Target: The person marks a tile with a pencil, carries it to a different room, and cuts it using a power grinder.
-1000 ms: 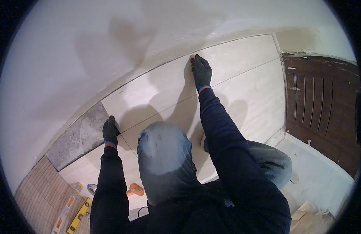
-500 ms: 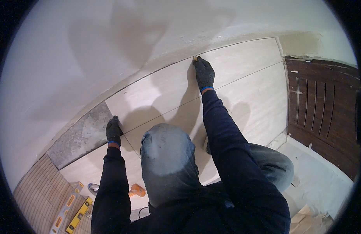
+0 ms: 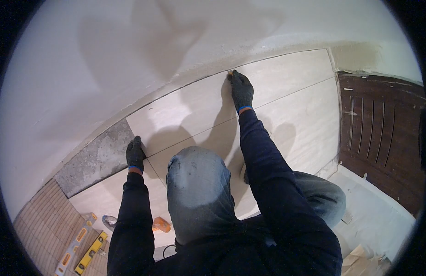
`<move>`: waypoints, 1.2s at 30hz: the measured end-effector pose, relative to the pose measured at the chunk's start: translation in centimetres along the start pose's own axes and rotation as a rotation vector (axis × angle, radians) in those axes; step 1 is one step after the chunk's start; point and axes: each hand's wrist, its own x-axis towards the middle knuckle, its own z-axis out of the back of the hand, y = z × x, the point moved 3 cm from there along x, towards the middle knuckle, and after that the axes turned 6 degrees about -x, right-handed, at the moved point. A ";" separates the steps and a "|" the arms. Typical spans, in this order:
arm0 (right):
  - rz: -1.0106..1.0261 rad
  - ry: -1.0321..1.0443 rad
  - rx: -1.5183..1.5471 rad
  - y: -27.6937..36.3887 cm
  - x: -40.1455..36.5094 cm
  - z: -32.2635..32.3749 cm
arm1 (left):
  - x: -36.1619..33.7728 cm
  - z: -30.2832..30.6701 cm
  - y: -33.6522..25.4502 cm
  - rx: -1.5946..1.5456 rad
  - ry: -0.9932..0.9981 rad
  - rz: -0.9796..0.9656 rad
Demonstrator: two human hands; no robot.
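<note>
My left hand [image 3: 135, 153], in a dark glove, is closed at the left end of a long pale floor tile [image 3: 194, 108]; its fingertips are partly hidden. My right hand [image 3: 241, 88], gloved too, pinches a small yellowish piece [image 3: 230, 72] at the tile's far edge, along the foot of the wall. That piece is too small to name. Beside my left hand lies a rough grey strip of bare floor [image 3: 95, 158]. My jeans-covered knee [image 3: 194, 177] rests between my arms, above the laid tiles.
A white wall [image 3: 61, 83] borders the tiles. At right stands a dark brown grooved door panel [image 3: 383, 133]. Lower left are ribbed brown tiles [image 3: 49, 216], a yellow spirit level [image 3: 91, 253], a grey level [image 3: 76, 244] and an orange object [image 3: 161, 224]. Brown paper [image 3: 362, 262] lies lower right.
Both hands stay at nearly the same places on the tile. The view has shifted slightly; the right hand still pinches the small piece at the wall edge.
</note>
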 end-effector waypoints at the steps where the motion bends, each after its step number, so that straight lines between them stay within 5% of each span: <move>1: 0.050 -0.040 -0.001 -0.6 0.2 -0.2 | 0.0 0.0 0.0 0.000 -0.001 0.001; 10: 0.072 -0.093 -0.002 -1.3 0.6 0.2 | -0.3 -0.2 -1.3 -0.005 -0.079 0.090; 12: 0.037 -0.134 0.058 -1.6 0.7 0.2 | -0.6 0.0 -1.3 -0.104 -0.024 0.343; 18: -0.019 -0.095 0.084 -2.6 1.3 0.0 | -0.3 -0.1 -1.2 -0.033 0.004 0.205; 23: 0.238 -0.197 -0.014 -4.4 2.5 -0.3 | -0.8 -0.6 -2.3 -0.160 -0.057 0.307; 36: 0.254 -0.092 -0.180 -1.2 1.0 0.6 | -0.7 -0.2 -2.5 -0.140 -0.008 0.310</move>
